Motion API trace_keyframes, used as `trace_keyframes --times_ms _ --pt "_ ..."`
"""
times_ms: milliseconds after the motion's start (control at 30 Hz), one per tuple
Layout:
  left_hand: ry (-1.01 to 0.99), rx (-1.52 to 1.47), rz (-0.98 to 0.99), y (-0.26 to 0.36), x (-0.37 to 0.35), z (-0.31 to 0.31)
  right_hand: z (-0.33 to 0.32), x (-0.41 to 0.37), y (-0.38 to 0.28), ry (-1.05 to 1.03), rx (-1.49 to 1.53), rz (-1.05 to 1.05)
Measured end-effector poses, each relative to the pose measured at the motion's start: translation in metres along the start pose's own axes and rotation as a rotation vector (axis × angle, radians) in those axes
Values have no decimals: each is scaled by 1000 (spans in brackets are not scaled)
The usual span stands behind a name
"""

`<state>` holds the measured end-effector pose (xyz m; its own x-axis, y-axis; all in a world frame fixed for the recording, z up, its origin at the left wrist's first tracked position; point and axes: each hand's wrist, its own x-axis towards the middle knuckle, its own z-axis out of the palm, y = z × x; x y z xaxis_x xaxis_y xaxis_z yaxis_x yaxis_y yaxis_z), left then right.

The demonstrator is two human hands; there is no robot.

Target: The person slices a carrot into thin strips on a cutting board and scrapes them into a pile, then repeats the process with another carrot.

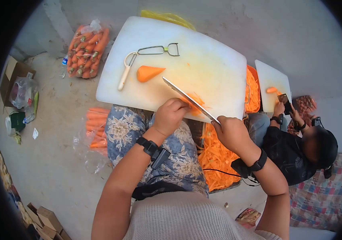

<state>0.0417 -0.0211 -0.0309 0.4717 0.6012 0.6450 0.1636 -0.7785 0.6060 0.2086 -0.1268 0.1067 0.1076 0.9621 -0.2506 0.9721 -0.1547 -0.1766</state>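
My right hand (231, 134) grips a long knife (189, 98), its blade slanting up and left across the white cutting board (215, 66). Thin carrot shreds (196, 103) lie against the blade. Beside them my left hand (171, 116) is closed, fingertips bunched together at the board's near edge; whatever is between them is hidden. Further left on the board sits a peeled carrot piece (149, 73) with a tapered end. A peeler with a white handle (124, 78) and a wire-framed peeler (159, 50) rest behind it, touching or nearly touching.
Carrot strips fill a container (219, 160) by my right leg. A bag of whole carrots (87, 50) stands left of the board, another bag (97, 128) below it. At right a co-worker (299, 150) cuts carrot on a second board (273, 80). Cardboard boxes (47, 220) lie lower left.
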Motion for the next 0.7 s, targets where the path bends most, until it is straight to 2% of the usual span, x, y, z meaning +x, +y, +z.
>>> trace_keyframes --times_ms 300,400,567,700 --pt "-23 65 -22 0 -3 2 7 19 2 -108 22 30" --pt "-2 74 2 1 0 0 45 30 1 37 40 59" --pt "-3 61 -15 -1 -2 1 39 31 6 70 112 47" --pt "-7 81 -1 2 -1 -2 19 15 0 73 53 23"
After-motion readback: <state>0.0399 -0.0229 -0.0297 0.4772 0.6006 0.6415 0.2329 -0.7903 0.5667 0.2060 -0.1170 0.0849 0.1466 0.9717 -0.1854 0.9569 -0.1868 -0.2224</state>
